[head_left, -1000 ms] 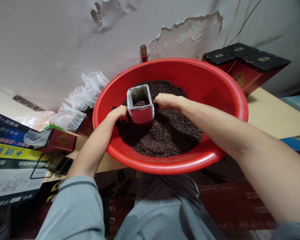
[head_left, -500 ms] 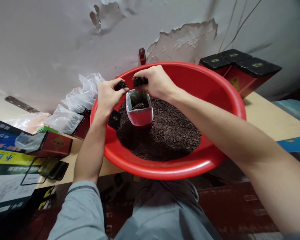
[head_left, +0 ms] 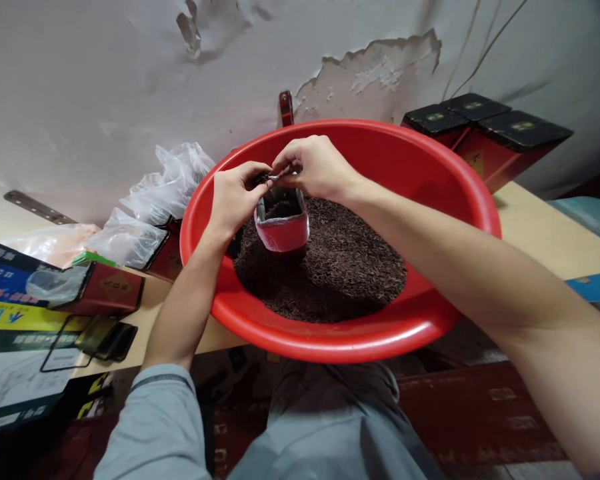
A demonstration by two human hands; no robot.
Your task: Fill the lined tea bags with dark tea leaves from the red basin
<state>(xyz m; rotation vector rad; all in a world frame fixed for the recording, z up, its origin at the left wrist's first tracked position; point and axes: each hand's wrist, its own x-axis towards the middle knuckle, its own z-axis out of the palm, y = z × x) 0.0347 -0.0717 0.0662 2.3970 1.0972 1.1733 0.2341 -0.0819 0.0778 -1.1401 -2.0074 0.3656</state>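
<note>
A red square tin point(head_left: 283, 235) with a clear plastic liner point(head_left: 261, 212) folded over its rim stands in loose dark tea leaves point(head_left: 345, 257), inside a big red basin point(head_left: 330, 345). More dark leaves show within the tin. Above its far edge, my left hand point(head_left: 237, 193) is closed in a pinch, a little dark leaf at its fingertips. My right hand point(head_left: 316, 167) meets it there, thumb and fingers pinched together. A thin whitish edge, seemingly the liner, shows between both sets of fingertips. My left wrist mostly hides a small black lid.
Red tins with black lids point(head_left: 523, 130) stand behind the basin at right. At left are tins with plastic bags point(head_left: 130, 239), an open red tin point(head_left: 113, 288), stacked black lids point(head_left: 107, 340) and printed boxes point(head_left: 10, 313). A peeling wall point(head_left: 105, 87) rises behind the table.
My hands have come together over the tin's far edge. The dark clumps they held are largely gone from view, and a whitish edge now shows between the fingertips.
</note>
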